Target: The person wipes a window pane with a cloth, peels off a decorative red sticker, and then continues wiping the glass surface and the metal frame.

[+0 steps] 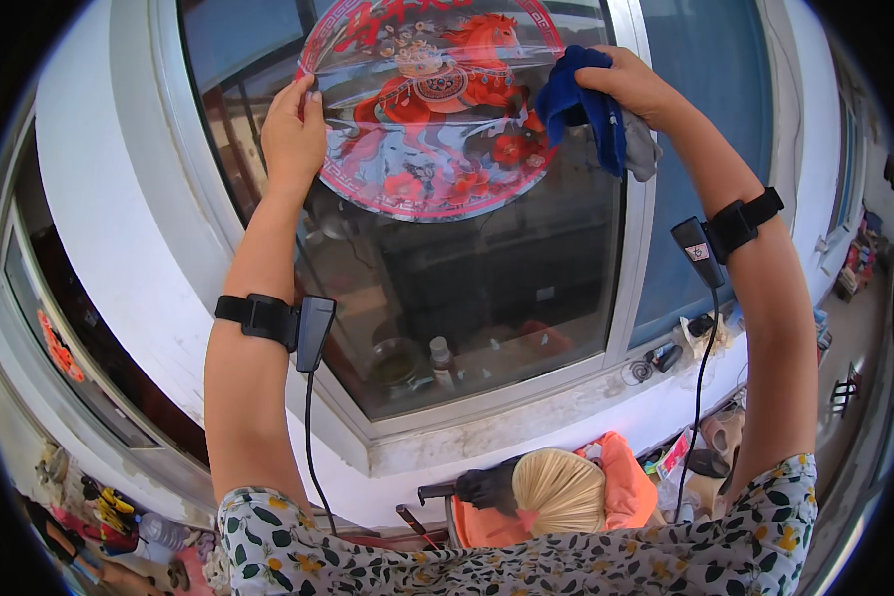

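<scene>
A round window sticker [447, 97] with a red horse, flowers and a pink patterned border lies against the window pane [492, 283]. Creases run across its middle, and its top is cut off by the view's edge. At its left rim, my left hand [296, 134] pinches the border between thumb and fingers. My right hand [629, 82] grips a blue cloth [585, 104] by the sticker's right edge. A grey cloth [642, 145] hangs below the same hand, beside the window frame.
Below the pane runs a stone sill [462, 421], with a dark coiled cable [638, 370] at its right. A straw broom head [559, 492] and orange fabric [626, 477] are under it. Cords hang from both forearm straps. Another person's arm [112, 570] shows at lower left.
</scene>
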`<state>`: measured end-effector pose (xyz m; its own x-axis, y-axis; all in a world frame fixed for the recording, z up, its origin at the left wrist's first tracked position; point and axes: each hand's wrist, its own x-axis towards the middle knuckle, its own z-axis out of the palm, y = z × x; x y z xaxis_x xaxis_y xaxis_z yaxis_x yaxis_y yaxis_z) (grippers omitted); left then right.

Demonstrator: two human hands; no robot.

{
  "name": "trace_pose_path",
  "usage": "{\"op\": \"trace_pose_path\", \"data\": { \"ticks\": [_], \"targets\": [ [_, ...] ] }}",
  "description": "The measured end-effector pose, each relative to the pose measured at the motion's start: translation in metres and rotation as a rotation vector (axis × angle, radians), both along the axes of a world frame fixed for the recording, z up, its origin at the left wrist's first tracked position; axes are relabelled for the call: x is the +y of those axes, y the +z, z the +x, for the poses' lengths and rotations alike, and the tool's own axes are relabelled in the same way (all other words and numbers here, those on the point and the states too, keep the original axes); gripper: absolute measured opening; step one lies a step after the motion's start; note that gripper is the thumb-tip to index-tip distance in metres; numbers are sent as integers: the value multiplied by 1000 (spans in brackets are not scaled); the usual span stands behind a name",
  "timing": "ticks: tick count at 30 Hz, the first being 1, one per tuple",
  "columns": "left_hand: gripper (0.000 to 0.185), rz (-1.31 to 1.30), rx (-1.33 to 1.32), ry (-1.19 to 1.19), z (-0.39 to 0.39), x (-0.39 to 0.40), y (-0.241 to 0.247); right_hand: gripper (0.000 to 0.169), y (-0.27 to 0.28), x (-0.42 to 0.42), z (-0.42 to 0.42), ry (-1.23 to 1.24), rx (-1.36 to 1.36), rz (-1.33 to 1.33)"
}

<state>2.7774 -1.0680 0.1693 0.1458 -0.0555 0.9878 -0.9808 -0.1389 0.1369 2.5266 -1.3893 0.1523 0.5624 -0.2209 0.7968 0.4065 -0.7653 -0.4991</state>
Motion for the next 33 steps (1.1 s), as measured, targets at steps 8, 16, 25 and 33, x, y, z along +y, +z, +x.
{"op": "trace_pose_path", "data": {
  "ticks": [8, 16, 25, 33],
  "targets": [
    [57, 120, -429, 1045, -36, -29, 7, 32, -2, -19, 24, -9, 34, 133],
    [61, 316, -1010, 1017, -16, -66, 49, 36, -11, -18, 27, 29, -17, 144],
    [69, 529, -529, 840, -79, -73, 54, 63, -83, 48, 30, -465, -225, -580],
    [72, 360, -691, 689, -41, -117, 74, 73, -130, 58, 57, -525, 372, -640]
  ]
}}
